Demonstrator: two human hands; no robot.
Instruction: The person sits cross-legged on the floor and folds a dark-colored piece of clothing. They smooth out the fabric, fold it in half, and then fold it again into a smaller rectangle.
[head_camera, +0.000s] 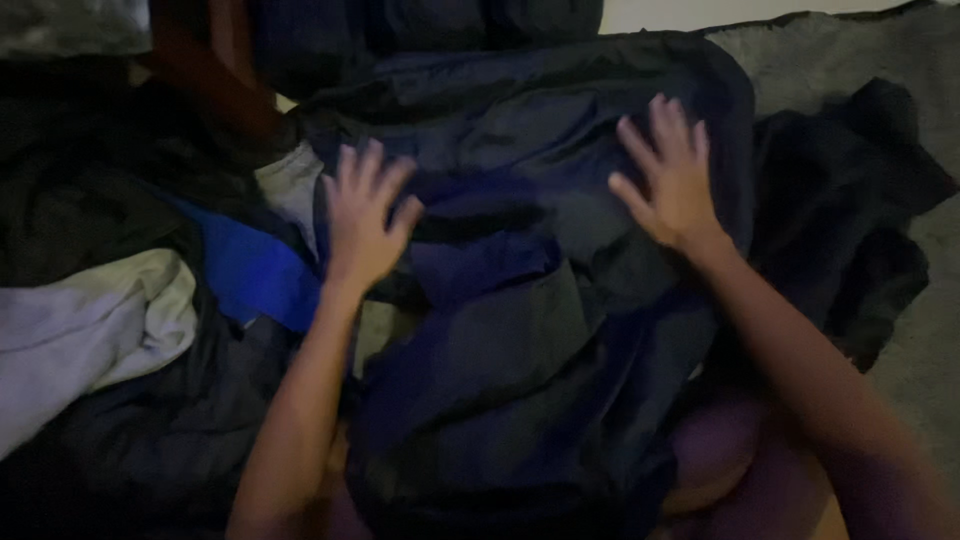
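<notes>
Dark navy garment (520, 300), of thin shiny cloth, lies spread under both hands, its long axis running from the person's lap up and away toward the top of the view; which end is collar or hem cannot be told in the dim light. Left hand (363, 215) rests flat on its left edge, fingers spread and released, gripping nothing. Right hand (672, 180) lies flat on the upper right part, fingers likewise splayed and pressing down, not clenched.

Just left of the left hand a bright blue cloth (250, 272) shows from beneath the garment, and above it a small pale cloth (288, 182). Farther left sits a white crumpled garment (90, 330) among dark clothes. Right of the right hand a black garment (850, 210) lies bunched on a grey carpet (930, 320). Beyond the left hand, at the top, a reddish-brown wooden furniture leg (215, 75) slants across, close to the garment's far left corner.
</notes>
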